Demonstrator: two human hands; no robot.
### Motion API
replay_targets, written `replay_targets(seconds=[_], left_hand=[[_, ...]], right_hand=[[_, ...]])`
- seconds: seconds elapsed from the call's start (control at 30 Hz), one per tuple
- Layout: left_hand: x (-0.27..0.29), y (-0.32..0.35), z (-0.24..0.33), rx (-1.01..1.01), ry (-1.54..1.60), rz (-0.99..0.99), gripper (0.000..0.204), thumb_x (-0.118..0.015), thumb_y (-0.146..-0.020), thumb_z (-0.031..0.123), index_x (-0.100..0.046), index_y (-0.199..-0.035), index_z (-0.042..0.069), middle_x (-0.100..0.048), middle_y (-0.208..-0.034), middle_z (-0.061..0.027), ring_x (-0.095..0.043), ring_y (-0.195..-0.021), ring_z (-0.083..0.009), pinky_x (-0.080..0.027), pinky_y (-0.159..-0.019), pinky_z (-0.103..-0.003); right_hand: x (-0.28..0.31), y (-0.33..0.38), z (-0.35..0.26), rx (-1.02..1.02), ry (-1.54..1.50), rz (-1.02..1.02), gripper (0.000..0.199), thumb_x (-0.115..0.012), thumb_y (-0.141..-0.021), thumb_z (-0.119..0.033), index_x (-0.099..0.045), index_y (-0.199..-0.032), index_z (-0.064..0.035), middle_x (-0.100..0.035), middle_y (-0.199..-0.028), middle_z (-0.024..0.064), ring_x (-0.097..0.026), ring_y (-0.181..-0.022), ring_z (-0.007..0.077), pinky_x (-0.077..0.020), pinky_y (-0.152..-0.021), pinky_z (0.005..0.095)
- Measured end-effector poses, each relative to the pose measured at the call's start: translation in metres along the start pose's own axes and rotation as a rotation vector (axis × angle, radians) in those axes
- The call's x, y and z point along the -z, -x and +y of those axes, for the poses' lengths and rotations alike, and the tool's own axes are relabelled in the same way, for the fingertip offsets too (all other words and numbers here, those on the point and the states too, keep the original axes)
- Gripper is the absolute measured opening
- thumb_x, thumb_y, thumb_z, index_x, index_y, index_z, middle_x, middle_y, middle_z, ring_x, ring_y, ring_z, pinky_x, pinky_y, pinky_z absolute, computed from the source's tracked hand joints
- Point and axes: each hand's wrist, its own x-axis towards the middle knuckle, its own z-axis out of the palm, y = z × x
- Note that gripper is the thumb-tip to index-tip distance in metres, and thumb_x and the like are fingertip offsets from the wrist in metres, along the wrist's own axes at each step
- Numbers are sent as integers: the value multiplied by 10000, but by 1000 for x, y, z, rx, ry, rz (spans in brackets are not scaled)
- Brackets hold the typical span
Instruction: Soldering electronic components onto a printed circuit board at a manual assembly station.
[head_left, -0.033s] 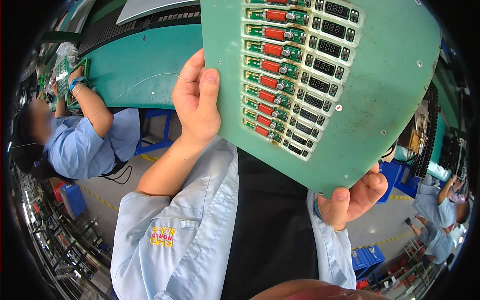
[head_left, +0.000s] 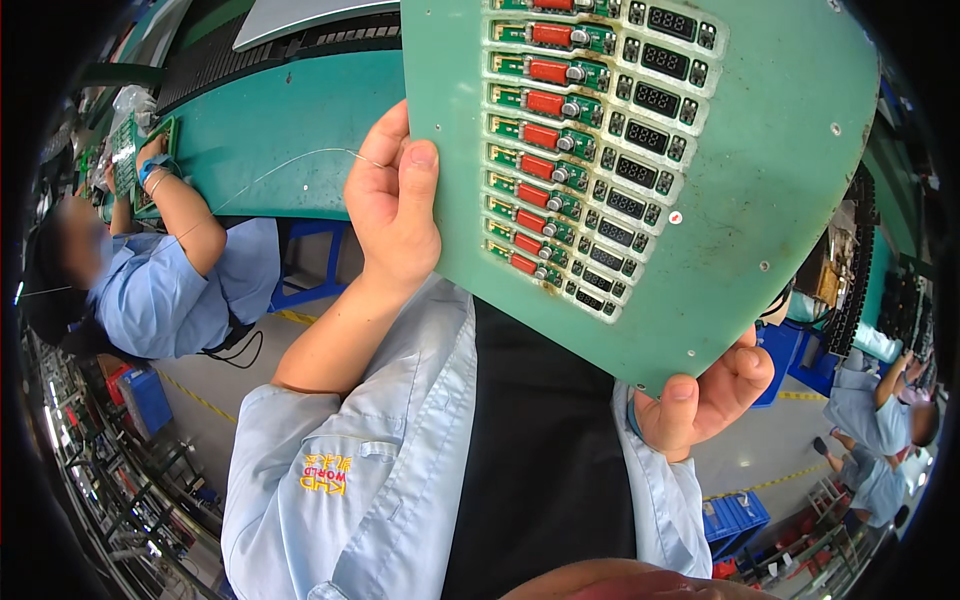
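A flat, smooth, matte green panel (head_left: pixel 760 180), its right part scuffed and dotted with small holes, is held up, tilted, between both hands. The left hand (head_left: pixel 395 215) grips the panel's left edge, thumb on the front, fingertips hidden behind; the right hand (head_left: pixel 712 395) pinches its lower corner, fingertips partly covered.

Rounded cutouts in the panel hold a column of narrow circuit boards (head_left: pixel 590 132) bearing glossy red blocks (head_left: pixel 546 102), round silvery cans (head_left: pixel 571 109) and rectangular black displays (head_left: pixel 656 98). The panel's top is cut off, so the full column cannot be counted.

Left of the panel, a thin pale wire (head_left: pixel 320 150) curves over the green worktop (head_left: pixel 300 110) to the left hand; its far end is hard to follow. Objects right of the panel are partly hidden.
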Motion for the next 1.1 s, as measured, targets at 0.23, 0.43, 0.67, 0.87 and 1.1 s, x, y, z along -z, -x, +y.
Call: replay_targets(seconds=[0.23, 0.43, 0.67, 0.87, 1.1], left_hand=[[2, 4, 3, -1, -31, 8, 425, -528, -1055, 69, -481, -1457, -62, -701, -1172, -134, -602, -858, -72, -479, -759, -182], [6, 5, 1, -18, -54, -6, 427, -534, -1049, 61, -482, -1454, -64, -703, -1152, -130, -586, -831, -64, -470, -737, -178], [0, 4, 2, -23, -35, 17, 424, -537, -1046, 55, -485, -1448, -68, -705, -1130, -124, -575, -811, -59, -465, -723, -176], [1, 5, 0, -15, -9, 24, 420, -541, -1046, 58, -489, -1443, -69, -703, -1105, -113, -569, -797, -58, -459, -714, -175], [0, 4, 1, -3, -11, 5, 420, -551, -1048, 69, -491, -1440, -69, -700, -1080, -102, -566, -789, -59, -453, -704, -173]], right_hand=[[-2, 6, -2, -39, 14, 39, 521, -651, -924, -109, -446, -1400, -163, -463, -1543, 131, -489, -1354, 292, -404, -1136, 471], [-2, 7, -2, -48, -24, 46, 523, -668, -929, -126, -445, -1400, -166, -471, -1531, 143, -509, -1333, 290, -415, -1127, 455], [0, 7, 0, -60, -39, 50, 515, -679, -940, -140, -452, -1402, -165, -478, -1524, 144, -534, -1308, 284, -436, -1110, 442], [0, 9, -1, -72, -29, 86, 513, -672, -937, -108, -453, -1398, -166, -493, -1510, 155, -545, -1291, 287, -445, -1090, 434], [2, 9, 1, -72, -13, 108, 530, -665, -937, -79, -451, -1416, -157, -503, -1502, 147, -551, -1289, 276, -455, -1088, 421]])
